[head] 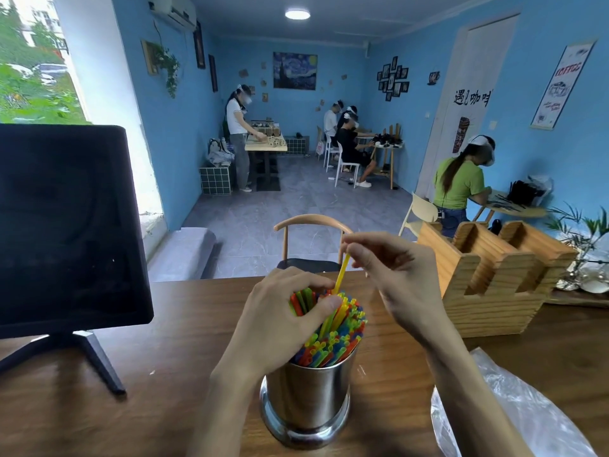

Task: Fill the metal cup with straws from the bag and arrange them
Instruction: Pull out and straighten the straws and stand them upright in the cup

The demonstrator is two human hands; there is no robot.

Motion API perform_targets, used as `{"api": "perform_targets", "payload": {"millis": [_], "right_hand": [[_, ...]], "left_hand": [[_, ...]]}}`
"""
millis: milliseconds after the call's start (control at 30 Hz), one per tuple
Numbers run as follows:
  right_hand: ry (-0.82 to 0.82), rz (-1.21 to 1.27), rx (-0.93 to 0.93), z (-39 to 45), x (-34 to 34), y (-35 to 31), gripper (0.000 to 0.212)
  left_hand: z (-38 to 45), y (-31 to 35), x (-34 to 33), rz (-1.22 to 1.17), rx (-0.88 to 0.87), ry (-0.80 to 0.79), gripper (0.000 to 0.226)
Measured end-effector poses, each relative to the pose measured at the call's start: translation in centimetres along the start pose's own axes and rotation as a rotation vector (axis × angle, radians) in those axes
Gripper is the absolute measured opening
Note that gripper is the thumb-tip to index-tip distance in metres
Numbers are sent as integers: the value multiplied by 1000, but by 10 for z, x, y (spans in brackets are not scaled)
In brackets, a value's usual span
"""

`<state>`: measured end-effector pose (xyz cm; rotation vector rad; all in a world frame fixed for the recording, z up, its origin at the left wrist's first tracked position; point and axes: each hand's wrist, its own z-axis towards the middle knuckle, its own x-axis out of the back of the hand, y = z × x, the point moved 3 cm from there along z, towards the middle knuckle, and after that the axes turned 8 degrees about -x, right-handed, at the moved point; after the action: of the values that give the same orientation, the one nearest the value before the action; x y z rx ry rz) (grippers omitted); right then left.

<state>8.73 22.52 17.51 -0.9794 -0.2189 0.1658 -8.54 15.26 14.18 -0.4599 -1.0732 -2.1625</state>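
Arranging looks to be the step in hand: the metal cup (308, 397) stands upright on the wooden counter (158, 400) just in front of the person, already packed with coloured straws (333, 338), so I'd judge the filling nearly done. The left hand (280, 319) curls over the far-left part of the bundle, thumb pressed against the straws, gathering them aside. The right hand (395, 275) pinches the top of a single yellow straw (341, 275) between thumb and fingertips, the other fingers loosely bent. That straw stands nearly upright, its long axis running from the pinch down into the bundle, leaning slightly toward the left at its lower end; whether it is going in or coming out I cannot tell. The rest of the straws lean away from the person, open ends fanned toward the camera. Next, I'd guess, the yellow one needs seating among the others and the tops evening out. A crumpled clear plastic bag (527, 420) lies on the counter to the right, near the cup.
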Motion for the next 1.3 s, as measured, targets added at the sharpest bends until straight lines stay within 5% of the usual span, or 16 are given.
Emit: {"api": "perform_targets", "payload": {"millis": [333,567,933,1300], "right_hand": [[25,292,-107,-1,-1,-4,19],[-211,-311,-315,-9,4,23,6],[-409,-384,-422,-13,12,21,37],[-293,-383,-350,-16,6,24,3]], "left_hand": [[1,-4,-4,6,20,-74,12],[1,-6,-4,-16,66,-67,9],[4,-4,-7,51,72,-112,4],[3,-3,-5,-25,53,-58,9]]}}
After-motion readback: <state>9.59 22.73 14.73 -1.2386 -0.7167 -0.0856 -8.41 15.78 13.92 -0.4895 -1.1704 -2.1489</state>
